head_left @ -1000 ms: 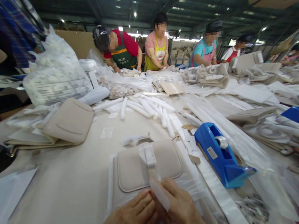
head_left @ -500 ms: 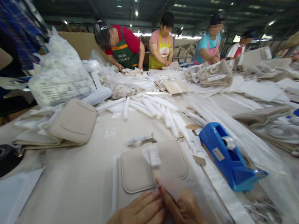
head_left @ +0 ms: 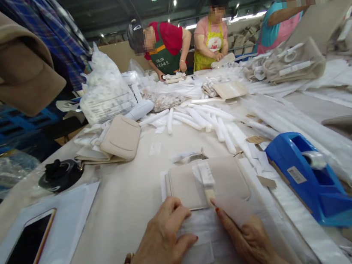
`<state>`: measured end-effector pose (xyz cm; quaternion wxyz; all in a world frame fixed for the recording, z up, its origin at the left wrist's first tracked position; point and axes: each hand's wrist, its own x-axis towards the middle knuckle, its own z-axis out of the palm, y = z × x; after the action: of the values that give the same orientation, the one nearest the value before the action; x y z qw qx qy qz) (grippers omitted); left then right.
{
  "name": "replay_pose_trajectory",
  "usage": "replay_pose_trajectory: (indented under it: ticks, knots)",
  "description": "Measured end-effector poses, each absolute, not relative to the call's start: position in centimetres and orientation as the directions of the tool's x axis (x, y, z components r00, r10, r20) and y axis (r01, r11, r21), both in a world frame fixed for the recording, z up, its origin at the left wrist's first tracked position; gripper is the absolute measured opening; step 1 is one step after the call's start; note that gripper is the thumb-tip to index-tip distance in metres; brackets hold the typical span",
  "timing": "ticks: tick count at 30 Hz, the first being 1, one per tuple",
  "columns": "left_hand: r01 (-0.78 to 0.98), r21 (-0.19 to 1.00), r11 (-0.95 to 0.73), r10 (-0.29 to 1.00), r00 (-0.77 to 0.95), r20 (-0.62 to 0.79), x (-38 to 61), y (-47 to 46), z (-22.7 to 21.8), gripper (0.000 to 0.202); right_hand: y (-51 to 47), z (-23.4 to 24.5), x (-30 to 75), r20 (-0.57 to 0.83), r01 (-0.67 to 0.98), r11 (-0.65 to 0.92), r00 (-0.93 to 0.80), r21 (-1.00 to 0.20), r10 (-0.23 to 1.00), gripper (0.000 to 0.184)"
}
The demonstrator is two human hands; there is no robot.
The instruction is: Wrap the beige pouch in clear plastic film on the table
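A beige bag point(head_left: 183, 188) with a flap lies flat on the table in front of me, a white paper-wrapped strap tab point(head_left: 205, 175) running down its middle. My left hand point(head_left: 163, 246) rests on the white tissue paper point(head_left: 202, 236) at the bag's lower edge, fingers curled loosely, holding nothing. My right hand point(head_left: 246, 237) lies just to the right, pressing a translucent sheet of tissue point(head_left: 233, 206) against the bag, its forefinger reaching to the foot of the strap tab.
A blue tape dispenser point(head_left: 312, 179) stands at my right. A phone point(head_left: 23, 249) lies on white paper at the left, a black object point(head_left: 60, 173) beyond it. More beige bags point(head_left: 120, 137), white paper rolls point(head_left: 200, 120) and a plastic sack point(head_left: 103, 87) cover the table. Several people point(head_left: 165, 47) work at the far side.
My view has swung left and down, bringing the phone into sight. My left hand slid left and apart from the right; the tissue strip my right hand held up now lies flat.
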<state>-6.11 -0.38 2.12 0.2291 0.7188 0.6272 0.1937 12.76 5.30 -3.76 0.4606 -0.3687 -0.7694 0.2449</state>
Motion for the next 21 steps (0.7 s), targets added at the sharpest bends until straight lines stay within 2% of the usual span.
replay_pose_trajectory:
  ticks: [3, 8, 10, 12, 14, 16, 19, 21]
  knots:
    - [0.821, 0.571, 0.011, 0.977, 0.114, -0.182, -6.0, 0.5, 3.5, 0.022, 5.1, -3.7, 12.9, 0.51, 0.344, 0.589, -0.299, -0.731, 0.807, 0.026]
    - [0.865, 0.498, 0.057, 0.954, 0.099, -0.282, -5.6, 1.8, 4.4, 0.017, 5.0, -3.5, 13.0, 0.519, 0.29, 0.606, -0.326, -0.741, 0.79, 0.027]
    - [0.835, 0.545, 0.077, 0.943, 0.116, -0.311, -6.0, 2.1, 4.5, 0.017, 5.0, -3.5, 13.0, 0.514, 0.276, 0.593, -0.31, -0.756, 0.799, 0.025]
    - [0.718, 0.689, 0.1, 0.929, 0.181, -0.323, -6.8, 2.3, 4.4, 0.018, 5.1, -3.5, 13.1, 0.482, 0.271, 0.568, -0.324, -0.777, 0.814, 0.025]
    - [0.526, 0.842, 0.119, 0.918, 0.264, -0.295, -7.9, 2.2, 4.0, 0.019, 5.2, -3.3, 13.2, 0.424, 0.264, 0.536, -0.382, -0.801, 0.821, 0.029]
    - [0.305, 0.935, 0.181, 0.917, 0.291, -0.273, -9.0, 1.8, 3.3, 0.023, 5.3, -2.8, 13.4, 0.338, 0.26, 0.487, -0.457, -0.834, 0.822, 0.033]
    - [-0.016, 0.96, 0.279, 0.938, 0.218, -0.269, -9.9, 0.9, 1.9, 0.028, 5.3, -1.6, 13.5, 0.202, 0.272, 0.392, -0.532, -0.879, 0.822, 0.039]
    - [-0.168, 0.946, 0.279, 0.954, 0.157, -0.254, -10.1, 0.3, 1.1, 0.033, 5.2, -0.9, 13.6, 0.119, 0.294, 0.328, -0.556, -0.898, 0.822, 0.044]
